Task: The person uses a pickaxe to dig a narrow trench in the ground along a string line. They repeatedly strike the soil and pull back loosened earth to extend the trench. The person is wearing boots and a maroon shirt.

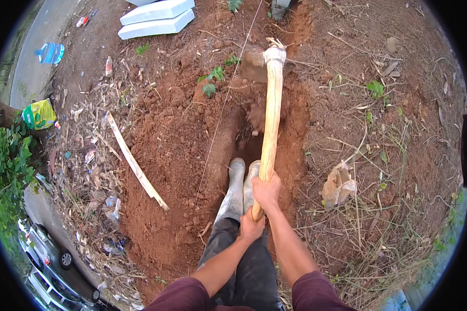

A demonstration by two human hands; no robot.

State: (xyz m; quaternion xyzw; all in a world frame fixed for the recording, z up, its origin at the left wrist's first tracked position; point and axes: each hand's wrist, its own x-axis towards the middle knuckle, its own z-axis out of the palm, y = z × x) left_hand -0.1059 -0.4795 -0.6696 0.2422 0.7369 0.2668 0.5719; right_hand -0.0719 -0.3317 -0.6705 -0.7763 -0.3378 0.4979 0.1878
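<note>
A hoe (273, 111) with a pale wooden handle stretches away from me over a narrow trench (250, 147) in red soil. Its broad, soil-stained blade (254, 67) is at the far end, above the trench. My left hand (251, 226) is wrapped round the butt of the handle. Just farther up the same handle, my right hand (266, 191) is closed round the wood. Loose soil shows blurred below the blade. My pale rubber boots (237, 179) stand in the near end of the trench.
A taut string (216, 129) runs along the trench's left side. Left of it lie heaped soil (166, 145) and a split wooden strip (135, 163). White blocks (158, 20) are stacked far left; a torn brown bag (339, 185) lies right. Parked cars (57, 264) stand lower left.
</note>
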